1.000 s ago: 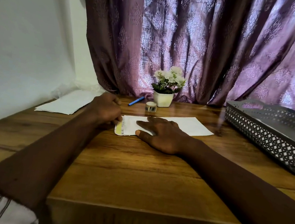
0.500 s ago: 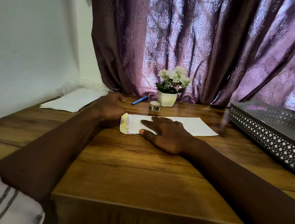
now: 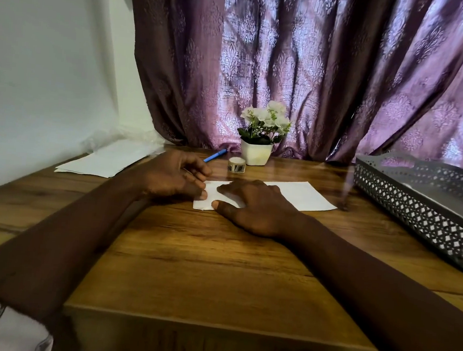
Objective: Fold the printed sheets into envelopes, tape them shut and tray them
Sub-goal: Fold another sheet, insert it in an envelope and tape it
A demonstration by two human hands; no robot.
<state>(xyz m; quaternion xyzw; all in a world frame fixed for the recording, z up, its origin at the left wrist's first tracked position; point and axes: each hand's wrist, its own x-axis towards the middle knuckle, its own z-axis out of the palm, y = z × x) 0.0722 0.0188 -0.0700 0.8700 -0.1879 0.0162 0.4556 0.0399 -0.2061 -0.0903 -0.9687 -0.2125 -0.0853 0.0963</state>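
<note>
Sheet [image 3: 300, 197] edge under left hand [image 3: 169, 176], right hand [image 3: 255, 207]

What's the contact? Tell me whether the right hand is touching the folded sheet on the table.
Touching. The head view shows the right hand lying flat on the folded sheet, fingers spread over its left part with no gap visible.

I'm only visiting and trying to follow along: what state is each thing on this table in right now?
folded sheet, flat on the table, under both hands
left hand, fingers curled, on the sheet's left end
right hand, flat, pressing the sheet down
tape roll, lying flat, untouched
pen, lying untouched
spare sheets, stacked, unfolded
tray, untouched, contents unclear
</note>
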